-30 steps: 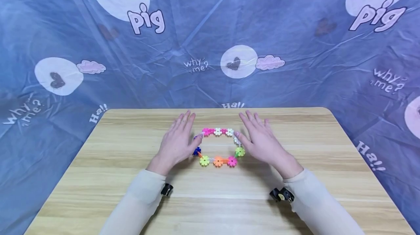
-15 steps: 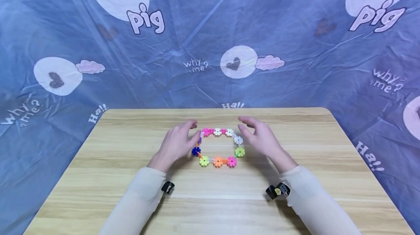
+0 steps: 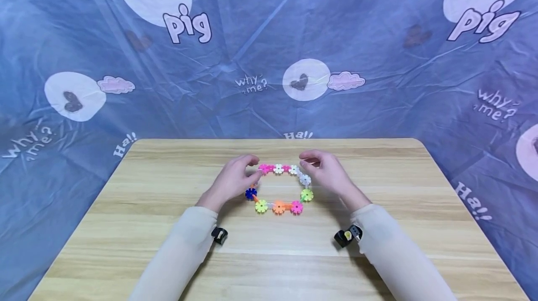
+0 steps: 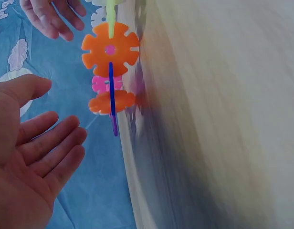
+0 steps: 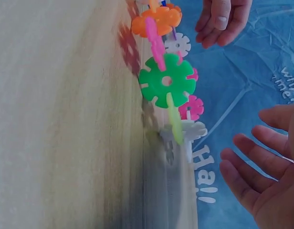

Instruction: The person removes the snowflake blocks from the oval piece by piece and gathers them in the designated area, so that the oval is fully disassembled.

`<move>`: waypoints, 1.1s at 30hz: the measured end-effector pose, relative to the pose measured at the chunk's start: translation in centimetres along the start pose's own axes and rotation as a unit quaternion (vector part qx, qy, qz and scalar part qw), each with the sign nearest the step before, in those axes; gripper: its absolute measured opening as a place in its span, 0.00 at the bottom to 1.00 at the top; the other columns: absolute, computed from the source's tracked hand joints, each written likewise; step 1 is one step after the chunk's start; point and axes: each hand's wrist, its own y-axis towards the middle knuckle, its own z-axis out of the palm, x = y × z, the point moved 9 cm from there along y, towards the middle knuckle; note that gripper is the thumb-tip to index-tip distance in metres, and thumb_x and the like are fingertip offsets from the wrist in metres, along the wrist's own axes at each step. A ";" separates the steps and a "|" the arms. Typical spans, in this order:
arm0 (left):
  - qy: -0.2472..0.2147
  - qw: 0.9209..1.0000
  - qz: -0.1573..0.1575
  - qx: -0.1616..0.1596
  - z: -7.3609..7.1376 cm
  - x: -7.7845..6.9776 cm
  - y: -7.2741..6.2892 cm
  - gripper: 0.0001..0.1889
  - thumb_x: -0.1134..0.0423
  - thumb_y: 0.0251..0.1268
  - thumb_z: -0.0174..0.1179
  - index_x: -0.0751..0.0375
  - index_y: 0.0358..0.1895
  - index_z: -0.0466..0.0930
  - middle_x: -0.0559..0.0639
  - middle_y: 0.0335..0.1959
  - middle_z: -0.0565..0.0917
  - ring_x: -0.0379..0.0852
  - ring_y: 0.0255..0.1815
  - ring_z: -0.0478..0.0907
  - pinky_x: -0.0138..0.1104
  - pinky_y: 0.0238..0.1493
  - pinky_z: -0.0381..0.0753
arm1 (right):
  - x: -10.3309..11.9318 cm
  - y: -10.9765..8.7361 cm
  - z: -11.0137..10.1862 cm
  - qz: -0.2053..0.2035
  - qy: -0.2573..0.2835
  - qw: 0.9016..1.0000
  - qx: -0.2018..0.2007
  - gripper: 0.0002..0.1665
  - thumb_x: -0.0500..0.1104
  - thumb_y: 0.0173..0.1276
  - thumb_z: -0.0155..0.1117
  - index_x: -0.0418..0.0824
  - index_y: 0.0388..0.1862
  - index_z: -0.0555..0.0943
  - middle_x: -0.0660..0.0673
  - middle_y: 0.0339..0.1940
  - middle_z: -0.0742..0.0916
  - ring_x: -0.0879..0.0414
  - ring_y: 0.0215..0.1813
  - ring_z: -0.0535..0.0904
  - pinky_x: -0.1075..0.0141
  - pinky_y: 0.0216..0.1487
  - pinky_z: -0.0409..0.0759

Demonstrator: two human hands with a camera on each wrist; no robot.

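A closed ring of interlocking plastic snowflake discs (image 3: 279, 207) lies on the wooden table, its notched pieces joined edge to edge in orange, pink, green, yellow, white and blue. My left hand (image 3: 233, 179) hovers over the ring's far left corner and hides part of that side. Over the far right corner is my right hand (image 3: 329, 173). In the left wrist view, the left fingers (image 4: 56, 152) are loosely bent and stand apart from an orange disc (image 4: 97, 47). The right wrist view has the right fingers (image 5: 252, 167) relaxed, away from a green disc (image 5: 154, 90). Neither hand holds anything.
The pale wooden table (image 3: 126, 226) ends at a rounded back edge, just beyond the ring. Behind it hangs a blue printed cloth (image 3: 218, 105). Black devices (image 3: 219, 235) are worn at both wrists, close to the tabletop.
Both hands, spread flat with straight fingers a second ago, have relaxed and bent their fingers. They have since moved slightly inward toward each other. The ring stays about where it was.
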 end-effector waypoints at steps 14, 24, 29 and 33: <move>-0.011 0.998 -0.029 0.051 2.1 0.8 2.3 0.25 0.58 0.73 0.71 0.63 0.69 0.80 0.58 0.66 0.86 0.57 0.68 0.83 0.49 0.74 0.80 | -0.8 2.1 2.0 -0.023 -0.028 0.997 0.061 0.28 0.40 0.76 0.69 0.27 0.69 0.79 0.29 0.62 0.88 0.36 0.62 0.87 0.45 0.68 0.85; 0.001 0.996 -0.037 0.079 3.1 1.2 3.1 0.27 0.60 0.71 0.73 0.64 0.69 0.80 0.57 0.62 0.85 0.55 0.63 0.83 0.47 0.71 0.82 | -1.6 2.6 3.2 -0.015 -0.034 0.996 0.087 0.29 0.38 0.73 0.72 0.28 0.69 0.79 0.32 0.61 0.88 0.40 0.61 0.86 0.47 0.69 0.84; 0.001 0.996 -0.037 0.082 3.5 1.6 3.3 0.27 0.61 0.71 0.73 0.66 0.69 0.80 0.59 0.62 0.85 0.56 0.64 0.82 0.48 0.72 0.81 | -2.3 2.6 3.5 -0.001 -0.037 0.996 0.084 0.31 0.38 0.71 0.75 0.28 0.69 0.79 0.34 0.56 0.89 0.43 0.56 0.86 0.50 0.64 0.86; -0.001 0.995 -0.042 0.088 3.7 1.9 3.3 0.27 0.61 0.71 0.72 0.67 0.69 0.79 0.60 0.63 0.84 0.57 0.65 0.82 0.48 0.73 0.80 | -2.5 2.7 3.8 -0.004 -0.047 0.996 0.079 0.31 0.39 0.69 0.76 0.27 0.68 0.80 0.34 0.53 0.90 0.46 0.52 0.85 0.52 0.61 0.87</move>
